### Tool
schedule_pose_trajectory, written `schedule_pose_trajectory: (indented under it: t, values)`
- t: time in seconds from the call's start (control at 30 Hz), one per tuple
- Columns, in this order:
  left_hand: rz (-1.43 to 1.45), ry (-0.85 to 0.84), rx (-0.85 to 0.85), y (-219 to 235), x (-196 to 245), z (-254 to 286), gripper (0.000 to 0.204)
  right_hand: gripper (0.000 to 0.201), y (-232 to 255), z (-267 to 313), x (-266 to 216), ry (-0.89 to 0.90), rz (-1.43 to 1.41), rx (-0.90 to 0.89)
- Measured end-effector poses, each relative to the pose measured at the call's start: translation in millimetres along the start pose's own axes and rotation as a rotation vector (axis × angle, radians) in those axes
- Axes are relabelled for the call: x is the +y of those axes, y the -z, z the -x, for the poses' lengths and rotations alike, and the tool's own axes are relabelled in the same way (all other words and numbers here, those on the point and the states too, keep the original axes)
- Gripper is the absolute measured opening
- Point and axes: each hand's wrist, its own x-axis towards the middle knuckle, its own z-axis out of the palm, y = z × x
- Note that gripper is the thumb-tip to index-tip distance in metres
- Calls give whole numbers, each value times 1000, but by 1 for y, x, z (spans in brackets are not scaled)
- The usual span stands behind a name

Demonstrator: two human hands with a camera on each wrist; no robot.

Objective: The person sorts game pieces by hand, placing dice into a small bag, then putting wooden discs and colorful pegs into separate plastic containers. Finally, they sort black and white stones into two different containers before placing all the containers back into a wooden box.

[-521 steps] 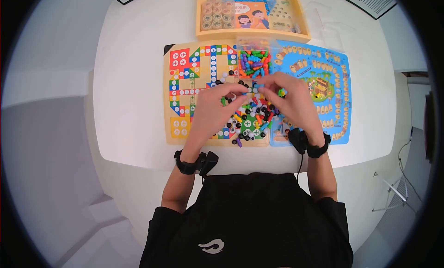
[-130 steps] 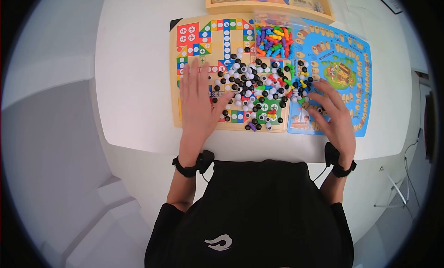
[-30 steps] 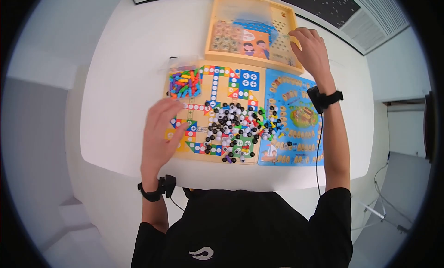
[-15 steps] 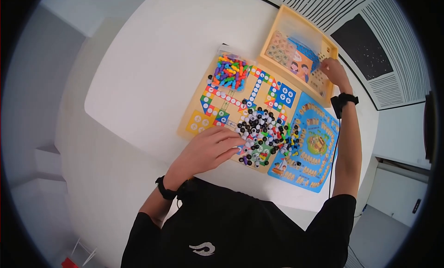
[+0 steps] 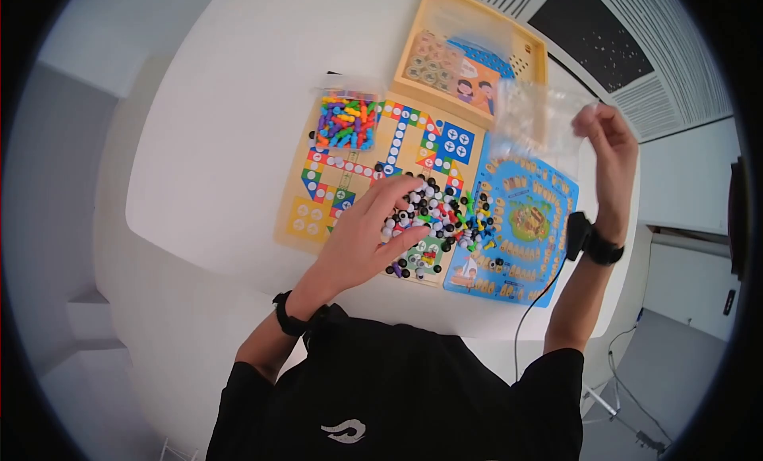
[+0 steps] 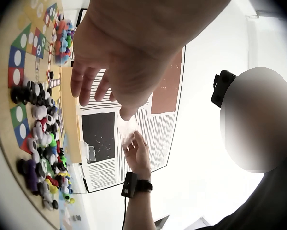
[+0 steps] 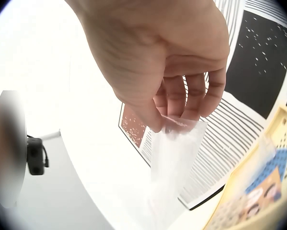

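Note:
My right hand (image 5: 610, 147) pinches the top edge of a clear plastic bag (image 7: 174, 163), which hangs limp from thumb and fingertips. In the head view the bag overlaps the right end of the wooden box (image 5: 445, 99). My left hand (image 5: 367, 234) is over the near part of the printed game board (image 5: 298, 222), its fingers spread loosely by a heap of black and white pieces (image 5: 429, 203). Colourful pawns (image 5: 477, 222) are mixed in at the heap's right side. A clear container of coloured pawns (image 5: 346, 123) stands on the board's far left corner.
Inside the wooden box lie round wooden discs (image 5: 433, 60), a booklet (image 5: 474, 87) and a blue perforated sheet (image 5: 485, 56). Right of the game board is a blue board (image 5: 524, 254). A striped, black-panelled sheet (image 5: 592, 32) lies beyond the box.
My right hand has lifted the plastic bag from the wooden box and drawn it right. My left hand has moved right to the heap. The pawn container went from the board's right to its left.

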Motion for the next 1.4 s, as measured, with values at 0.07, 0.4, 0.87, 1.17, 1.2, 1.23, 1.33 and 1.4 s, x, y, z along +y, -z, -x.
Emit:
schedule_pose_trajectory:
  t: [0.07, 0.4, 0.87, 1.17, 1.2, 1.23, 1.33, 1.4]
  values:
    - [34, 9, -35, -7, 2, -7, 55, 13, -19, 34, 2, -115, -132, 10]
    - [45, 236, -112, -9, -18, 21, 10, 24, -95, 157, 17, -211, -39, 154]
    - [-520, -374, -111, -16, 13, 25, 31, 27, -139, 178, -18, -35, -358, -243]
    - [-487, -525, -47, -9, 12, 31, 66, 10, -151, 189, -11, -22, -284, -79]
    - [-557, -597, -67, -7, 11, 31, 75, 13, -148, 189, -12, -42, -293, -154]
    - [-628, -667, -88, -5, 10, 32, 85, 17, -146, 189, -14, -62, -303, -231]
    - [-885, -610, -258, -8, 8, 26, 82, 17, -152, 190, -13, 47, -250, -269]
    - [-814, -603, -283, -6, 2, 27, 89, 14, -157, 190, -10, 88, -231, -224]
